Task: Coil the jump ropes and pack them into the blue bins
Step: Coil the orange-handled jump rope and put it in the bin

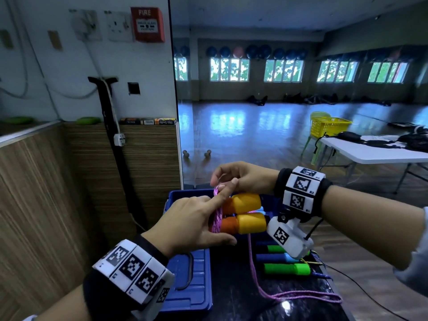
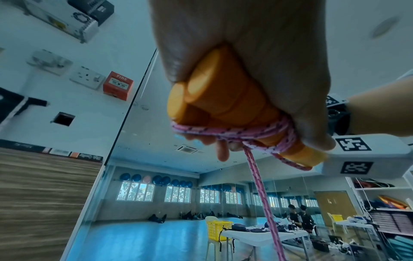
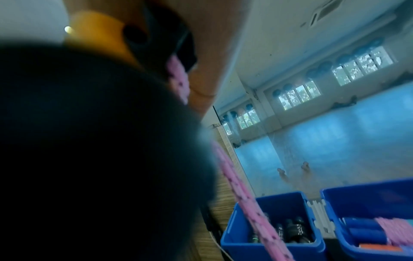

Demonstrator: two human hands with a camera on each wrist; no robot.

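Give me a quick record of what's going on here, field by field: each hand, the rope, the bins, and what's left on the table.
left hand: grips the two orange handles, side by side
right hand: pinches the pink rope above the handles
rope state: several turns wound around the handles, a loose tail trails on the dark table
blue bins: two, side by side, both partly filled
blue lid: lies flat on the table
still unpacked: green handles and blue handles on the table
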